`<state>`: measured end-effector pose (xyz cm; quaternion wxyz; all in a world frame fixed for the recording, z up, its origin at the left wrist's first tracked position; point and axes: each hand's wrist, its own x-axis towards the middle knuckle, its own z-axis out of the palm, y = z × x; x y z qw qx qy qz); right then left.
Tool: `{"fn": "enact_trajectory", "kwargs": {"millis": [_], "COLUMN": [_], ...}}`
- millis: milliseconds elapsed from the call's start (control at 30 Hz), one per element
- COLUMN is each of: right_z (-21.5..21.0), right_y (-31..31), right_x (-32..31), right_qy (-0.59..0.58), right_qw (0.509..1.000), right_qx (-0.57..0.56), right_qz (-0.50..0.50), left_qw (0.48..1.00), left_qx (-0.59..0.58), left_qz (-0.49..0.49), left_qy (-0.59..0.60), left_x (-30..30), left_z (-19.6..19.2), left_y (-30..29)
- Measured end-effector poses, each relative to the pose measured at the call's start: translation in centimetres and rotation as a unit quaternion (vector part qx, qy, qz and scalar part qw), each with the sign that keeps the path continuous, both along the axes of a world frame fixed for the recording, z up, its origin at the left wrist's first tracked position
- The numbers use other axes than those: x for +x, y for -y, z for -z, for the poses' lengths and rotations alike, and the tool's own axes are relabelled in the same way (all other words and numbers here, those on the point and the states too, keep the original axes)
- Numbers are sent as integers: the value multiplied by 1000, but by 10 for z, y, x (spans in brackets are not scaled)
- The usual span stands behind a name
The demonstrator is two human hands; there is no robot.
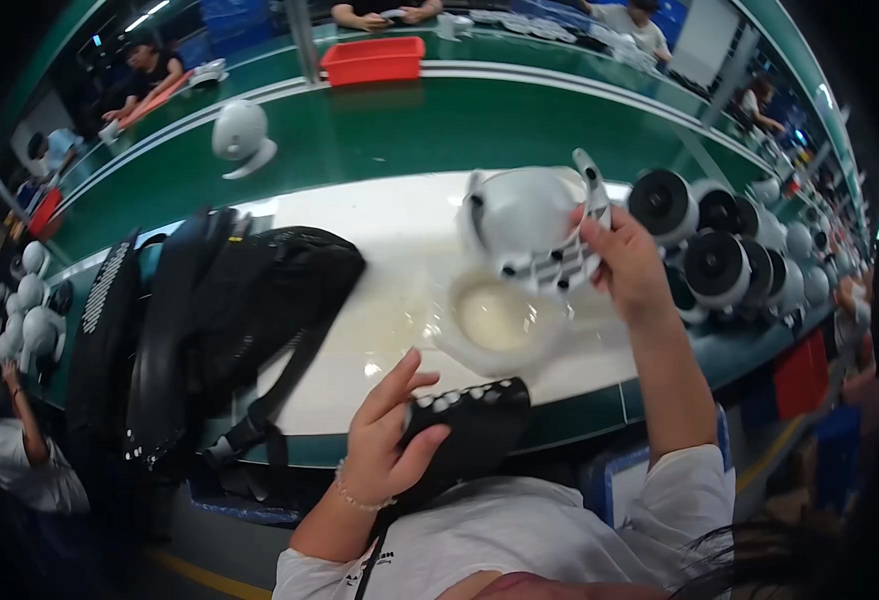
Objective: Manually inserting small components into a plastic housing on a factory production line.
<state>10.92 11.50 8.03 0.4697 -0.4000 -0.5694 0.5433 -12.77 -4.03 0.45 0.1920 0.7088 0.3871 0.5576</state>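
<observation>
My right hand (627, 262) is closed on the edge of a white rounded plastic housing (529, 210), raised above the white table top (339, 330). Its slotted base carries several small black pads. Below it lies a white ring-shaped holder (499, 318), glossy as if wrapped in clear plastic. Fingers spread, my left hand (391, 425) hovers beside a black piece (479, 420) at the table's near edge, which has several whitish round bits along its top. Whether the hand touches that piece I cannot tell.
A black bag (259, 285) lies on the left. Several white round units with black discs (716, 268) are stacked at right. One more white unit (241, 135) sits on the green belt (359, 135). A red bin (372, 62) and other people at work are beyond.
</observation>
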Motion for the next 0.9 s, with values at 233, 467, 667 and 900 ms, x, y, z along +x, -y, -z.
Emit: {"fn": "enact_trajectory", "kwargs": {"millis": [233,467,667,900], "right_z": [64,57,31,73], "right_y": [-193,-239,-186,-209], "right_x": [-31,-83,-254,-395], "right_qy": [653,834,607,577], "right_qw": [581,513,665,706], "right_qx": [437,184,392,373], "right_qz": [213,82,-190,-173], "left_qw": [976,964,960,961], "left_qx": [-91,-129,-218,-210], "left_qz": [-168,-208,-159,-171], "left_qy": [106,105,76,-57], "left_x": [-62,-105,-128,-134], "left_z": [-8,1,4,6], "left_y": [25,36,30,27]}}
